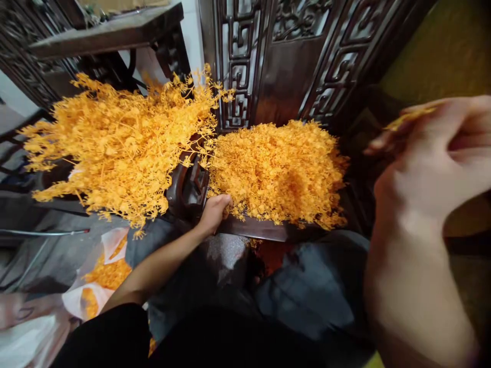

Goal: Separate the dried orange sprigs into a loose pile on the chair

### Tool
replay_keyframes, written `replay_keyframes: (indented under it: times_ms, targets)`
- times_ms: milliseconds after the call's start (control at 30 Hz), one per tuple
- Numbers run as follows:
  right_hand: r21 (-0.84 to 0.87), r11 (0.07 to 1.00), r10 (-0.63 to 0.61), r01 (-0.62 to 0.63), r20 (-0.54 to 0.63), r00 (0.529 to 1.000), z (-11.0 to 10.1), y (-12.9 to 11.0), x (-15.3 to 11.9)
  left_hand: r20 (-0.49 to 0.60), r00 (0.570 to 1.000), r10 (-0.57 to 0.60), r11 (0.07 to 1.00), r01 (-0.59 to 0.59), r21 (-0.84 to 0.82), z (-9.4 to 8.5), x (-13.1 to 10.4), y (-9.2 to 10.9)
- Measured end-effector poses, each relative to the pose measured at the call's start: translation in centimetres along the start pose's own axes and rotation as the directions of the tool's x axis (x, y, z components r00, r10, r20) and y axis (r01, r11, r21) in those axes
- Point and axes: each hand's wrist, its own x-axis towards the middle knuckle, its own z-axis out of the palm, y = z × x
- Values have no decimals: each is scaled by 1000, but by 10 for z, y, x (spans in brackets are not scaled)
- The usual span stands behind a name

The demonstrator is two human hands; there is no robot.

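A heap of fluffy orange artificial flower sprigs (pixel 276 174) lies on a dark wooden bench seat (pixel 253 229) before me. My left hand (pixel 215 212) is closed in a fist at the front edge of the seat, against the heap and beside a carved armrest (pixel 190 186); what is inside the fingers is hidden. Raised at the right, close to the camera and smeared by motion, my right hand (pixel 433 148) is closed on a small orange sprig (pixel 410 118). A larger, bushier pile of orange sprigs (pixel 126 148) rises left of the armrest.
Behind the heap stands a dark carved lattice backrest (pixel 291 76). A dark wooden table (pixel 111 38) is at the upper left. White plastic bags with orange pieces (pixel 107 271) sit low at the left, near another person's blurred skin (pixel 15 309).
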Motion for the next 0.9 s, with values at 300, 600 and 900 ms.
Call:
replay_keyframes:
  times_ms: [300, 600, 900]
  targets:
    - [-45, 999, -10, 30, 397, 918, 86, 26, -48, -7, 966, 257, 914, -241, 327, 6, -3, 11]
    - [-279, 880, -96, 384, 688, 719, 104, -23, -81, 130, 904, 407, 640, -384, 665, -14, -15, 8]
    - [-195, 964, 8, 183, 704, 710, 116, -26, -57, 243, 887, 392, 649, -454, 610, -14, -27, 20]
